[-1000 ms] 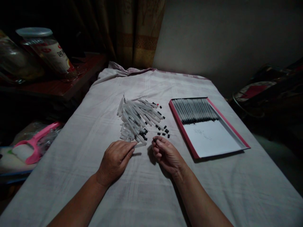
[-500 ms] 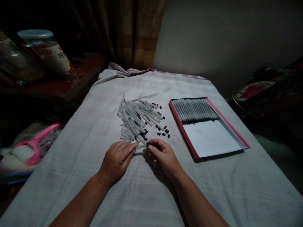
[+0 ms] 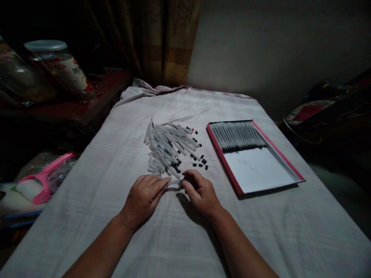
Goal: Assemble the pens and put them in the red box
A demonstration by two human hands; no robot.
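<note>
My left hand (image 3: pixel 145 195) is closed around one end of a translucent pen barrel (image 3: pixel 175 182), which lies crosswise between my hands. At its other end, the thumb and index finger of my right hand (image 3: pixel 201 193) pinch together; a small dark bit shows there, mostly hidden by the fingertips. Just beyond both hands lies a loose pile of translucent pen barrels (image 3: pixel 164 141), with a few dark refills among them. Small black end plugs (image 3: pixel 200 165) are scattered along the pile's right side.
On the right sits a shallow red-edged box (image 3: pixel 261 173) with a row of black-tipped pens (image 3: pixel 237 135) along its far half. A pale checked cloth (image 3: pixel 174 239) covers the table. At left are a lidded jar (image 3: pixel 65 71) and a pink-handled item (image 3: pixel 46 177).
The pen barrel shows a little longer between my hands, and my right fingertips have shifted slightly at its end. The pile and box stay put.
</note>
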